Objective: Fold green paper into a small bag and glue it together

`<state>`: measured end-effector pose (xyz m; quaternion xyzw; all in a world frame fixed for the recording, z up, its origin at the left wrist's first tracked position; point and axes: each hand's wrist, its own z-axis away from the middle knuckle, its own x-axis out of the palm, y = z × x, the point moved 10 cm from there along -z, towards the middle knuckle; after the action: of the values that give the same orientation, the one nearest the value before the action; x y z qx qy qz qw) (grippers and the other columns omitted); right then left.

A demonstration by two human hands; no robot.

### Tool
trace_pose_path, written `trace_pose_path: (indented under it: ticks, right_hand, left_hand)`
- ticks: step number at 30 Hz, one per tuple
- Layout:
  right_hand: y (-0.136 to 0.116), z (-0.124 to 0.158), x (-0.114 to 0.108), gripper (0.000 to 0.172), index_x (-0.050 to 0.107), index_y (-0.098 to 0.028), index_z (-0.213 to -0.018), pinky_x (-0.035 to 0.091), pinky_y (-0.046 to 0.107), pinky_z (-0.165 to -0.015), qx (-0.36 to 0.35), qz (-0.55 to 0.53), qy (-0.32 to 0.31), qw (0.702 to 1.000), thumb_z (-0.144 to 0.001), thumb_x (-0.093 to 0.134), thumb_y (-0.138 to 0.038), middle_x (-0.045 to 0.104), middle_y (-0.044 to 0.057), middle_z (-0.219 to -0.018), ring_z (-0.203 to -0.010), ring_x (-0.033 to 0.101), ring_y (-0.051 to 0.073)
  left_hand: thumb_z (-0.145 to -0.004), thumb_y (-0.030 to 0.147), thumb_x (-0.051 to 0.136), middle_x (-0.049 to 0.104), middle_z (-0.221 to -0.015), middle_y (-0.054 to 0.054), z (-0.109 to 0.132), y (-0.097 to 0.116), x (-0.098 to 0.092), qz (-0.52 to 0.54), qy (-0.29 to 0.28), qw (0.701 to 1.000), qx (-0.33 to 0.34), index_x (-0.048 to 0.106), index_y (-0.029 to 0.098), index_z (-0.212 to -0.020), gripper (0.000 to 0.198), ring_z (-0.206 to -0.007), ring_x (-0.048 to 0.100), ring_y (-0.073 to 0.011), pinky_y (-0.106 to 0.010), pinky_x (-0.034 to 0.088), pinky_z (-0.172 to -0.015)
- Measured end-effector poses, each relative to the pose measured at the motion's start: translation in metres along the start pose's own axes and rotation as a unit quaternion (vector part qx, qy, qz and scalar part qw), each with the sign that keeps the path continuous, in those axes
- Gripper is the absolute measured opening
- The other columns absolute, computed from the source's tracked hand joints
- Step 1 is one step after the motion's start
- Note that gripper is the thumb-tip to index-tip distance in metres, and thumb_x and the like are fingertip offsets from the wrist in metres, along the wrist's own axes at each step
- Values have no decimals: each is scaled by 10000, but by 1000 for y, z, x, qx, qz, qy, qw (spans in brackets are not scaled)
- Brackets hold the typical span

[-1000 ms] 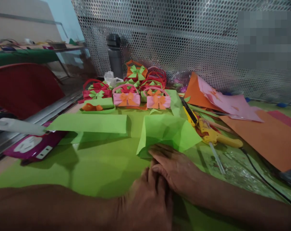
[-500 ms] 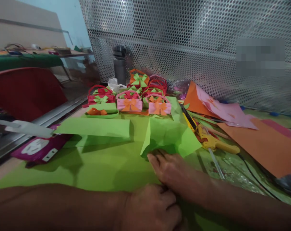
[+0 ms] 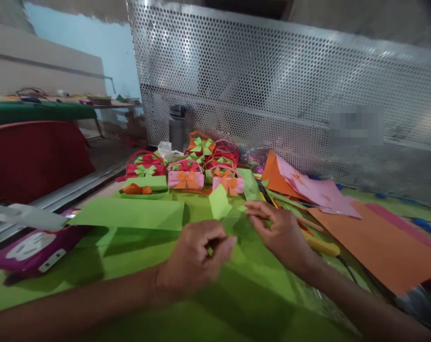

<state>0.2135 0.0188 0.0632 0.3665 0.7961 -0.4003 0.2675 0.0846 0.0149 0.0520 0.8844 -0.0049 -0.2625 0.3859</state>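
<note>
My right hand [image 3: 277,232] pinches the edge of a piece of light green paper [image 3: 220,202], which stands folded with a corner raised. My left hand [image 3: 199,261] hovers over the green work surface, in front of and left of that paper. Its fingers are curled towards the thumb in a loose ring, slightly blurred, and whatever they may hold is hidden. A longer folded green sheet [image 3: 130,213] lies left of the hands. Behind them sit several small paper handbags, including a pink one with an orange bow [image 3: 186,179].
Right of the hands lie a yellow-handled glue gun [image 3: 322,244], an orange sheet [image 3: 379,242] and pink paper [image 3: 318,190]. A purple pouch [image 3: 33,249] is at the left. A dark bottle [image 3: 177,128] stands before a perforated metal panel [image 3: 244,80].
My hands have moved apart and upward from the near edge. The green paper, earlier spread beneath my right hand, now shows as a narrower folded piece. The view has tilted up.
</note>
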Motion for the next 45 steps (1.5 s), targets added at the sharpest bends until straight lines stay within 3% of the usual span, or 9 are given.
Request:
trace_pose_path:
  ticks: [4, 10, 20, 23, 29, 31, 32, 37, 45]
  right_hand:
    - [14, -5, -9, 227, 617, -168, -957, 535, 286, -660, 56, -74, 17, 996, -768, 491, -156, 720, 65, -840, -781, 679, 186]
    - [16, -1, -7, 218, 635, -183, -923, 537, 293, -679, 56, -99, 22, 993, -761, 493, -148, 717, 44, -849, -769, 676, 177]
    - [7, 0, -1, 156, 671, -190, -869, 518, 280, -668, 30, -59, -7, 998, -792, 537, -208, 717, 21, -832, -753, 664, 172]
    - [-3, 3, -1, 134, 668, -193, -825, 493, 260, -607, -25, -9, -12, 1000, -811, 538, -221, 705, 17, -764, -675, 647, 158]
    - [-48, 31, 26, 198, 617, -142, -839, 411, 288, -566, -228, 263, -56, 936, -775, 466, -32, 627, 72, -779, -717, 558, 188]
    - [-49, 40, 46, 160, 598, -149, -782, 369, 284, -486, -230, 304, -112, 918, -749, 497, -31, 603, 67, -767, -690, 538, 192]
    - [-48, 45, 56, 138, 589, -156, -757, 346, 282, -456, -223, 309, -144, 913, -743, 515, -41, 596, 61, -753, -678, 533, 192]
    - [-36, 61, 80, 102, 575, -172, -736, 298, 282, -420, -176, 282, -252, 909, -730, 560, -71, 600, 43, -737, -649, 536, 181]
    - [-32, 64, 75, 168, 589, -170, -878, 380, 288, -501, -161, 233, -258, 924, -722, 564, -115, 593, 54, -866, -758, 538, 196]
  left_hand:
    - [-824, 403, 492, 263, -499, 78, 2, -57, 2, 110, 19, 966, -235, 332, 193, -542, 386, -445, 249, -71, -195, 226, -425]
    - [-804, 482, 501, 440, -527, 40, 8, -77, 21, 139, -41, 945, -294, 528, 137, -661, 374, -464, 375, -87, -199, 286, -436]
    - [-846, 390, 436, 499, -521, 19, 3, -69, 22, 92, -71, 959, -259, 621, 106, -716, 363, -436, 364, -77, -186, 280, -419]
    - [-878, 363, 378, 490, -510, 20, 1, -63, 23, 53, -93, 970, -220, 615, 109, -730, 378, -420, 356, -79, -187, 267, -400]
    - [-754, 224, 576, 572, -567, -5, 31, -6, 49, -59, -188, 980, -27, 597, 163, -594, 172, -541, 487, -130, -238, 349, -516]
    - [-787, 260, 579, 596, -577, -16, 52, 32, 60, -248, -188, 938, 152, 606, 171, -655, 161, -519, 523, -154, -247, 379, -474]
    - [-774, 298, 600, 611, -597, -32, 59, 35, 63, -316, -187, 916, 160, 615, 166, -683, 162, -511, 544, -176, -261, 400, -448]
    - [-783, 323, 598, 660, -962, -199, 71, 26, 78, -472, -275, 828, 127, 635, 110, -807, 218, -599, 633, -254, -327, 493, -433]
    - [-773, 605, 497, 521, -1211, -264, 71, -8, 83, -416, -398, 816, -49, 507, 96, -1200, 665, -895, 624, -351, -490, 526, -686]
